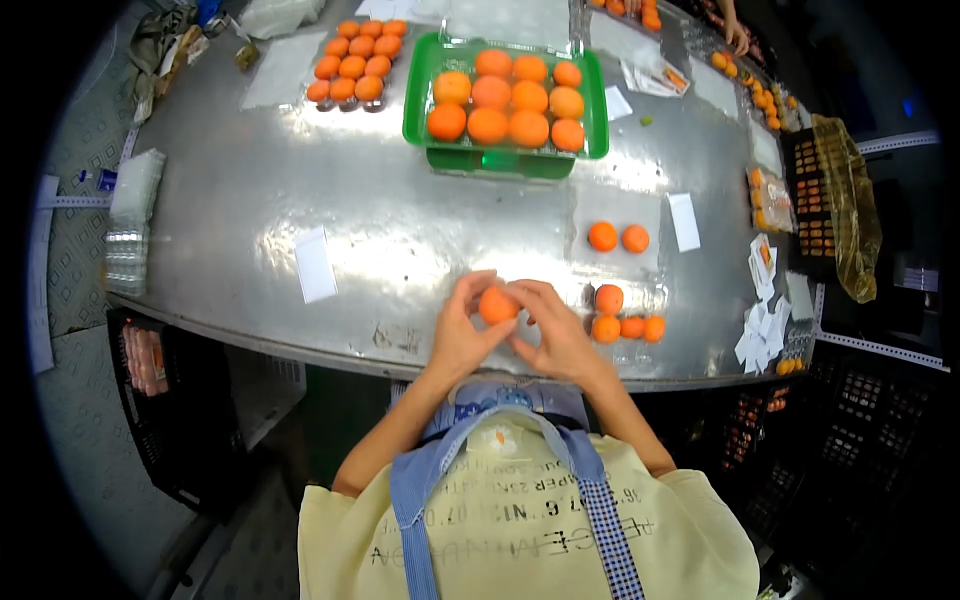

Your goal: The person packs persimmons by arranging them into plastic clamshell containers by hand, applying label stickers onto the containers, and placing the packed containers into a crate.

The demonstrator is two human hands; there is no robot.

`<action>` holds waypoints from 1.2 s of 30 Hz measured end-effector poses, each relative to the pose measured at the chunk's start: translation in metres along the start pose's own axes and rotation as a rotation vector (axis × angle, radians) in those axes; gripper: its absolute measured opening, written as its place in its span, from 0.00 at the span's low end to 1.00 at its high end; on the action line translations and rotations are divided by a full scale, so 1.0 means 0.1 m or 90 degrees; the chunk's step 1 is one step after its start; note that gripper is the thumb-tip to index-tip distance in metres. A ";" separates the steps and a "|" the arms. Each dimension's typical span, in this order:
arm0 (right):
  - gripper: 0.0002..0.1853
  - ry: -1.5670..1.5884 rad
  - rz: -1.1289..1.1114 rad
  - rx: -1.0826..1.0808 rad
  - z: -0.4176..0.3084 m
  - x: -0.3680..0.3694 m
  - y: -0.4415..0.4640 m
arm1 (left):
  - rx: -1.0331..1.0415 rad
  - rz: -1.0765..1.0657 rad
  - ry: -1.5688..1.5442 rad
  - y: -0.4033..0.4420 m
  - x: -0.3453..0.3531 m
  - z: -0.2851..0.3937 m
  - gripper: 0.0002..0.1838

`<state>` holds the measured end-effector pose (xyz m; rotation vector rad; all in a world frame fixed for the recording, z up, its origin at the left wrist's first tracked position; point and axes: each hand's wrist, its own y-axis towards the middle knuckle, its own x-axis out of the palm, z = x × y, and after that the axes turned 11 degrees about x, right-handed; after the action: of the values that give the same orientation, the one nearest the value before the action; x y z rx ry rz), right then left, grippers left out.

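Above the metal table's near edge, my left hand (466,322) has its fingers curled round an orange fruit (498,305). My right hand (552,332) is at the fruit's right side, its thumb and fingers bent close to it; whether they press on it is hard to tell. To the right, a clear plastic tray (655,298) holds several oranges (608,298) along its left and near sides. Two more oranges (635,238) lie in the clear tray's open lid, beyond it.
A green basket (418,118) bearing a full pack of oranges stands at the far middle. Another filled pack (351,67) is left of it. White cards (316,265) lie on the table (220,220). Stacked clear trays (128,235) stand at the left edge. A co-worker's hand (736,38) shows at the far right.
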<state>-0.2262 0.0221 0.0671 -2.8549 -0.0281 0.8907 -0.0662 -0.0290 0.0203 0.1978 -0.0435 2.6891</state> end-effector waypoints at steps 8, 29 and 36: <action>0.31 -0.075 -0.085 0.052 -0.02 0.09 0.23 | -0.008 -0.051 0.146 0.07 -0.13 -0.17 0.32; 0.28 -0.102 -0.499 -0.089 -0.57 -0.31 1.28 | 0.016 -0.221 -0.090 0.49 -0.73 0.36 0.54; 0.29 -0.140 -0.088 -0.106 -0.55 -0.75 2.47 | -0.066 0.121 -0.021 0.31 -1.22 -0.06 0.35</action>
<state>-0.2631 -0.2341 0.1171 -2.8437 -0.3337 1.2183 0.0280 -0.1088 -0.0036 0.2149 -0.2218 2.8641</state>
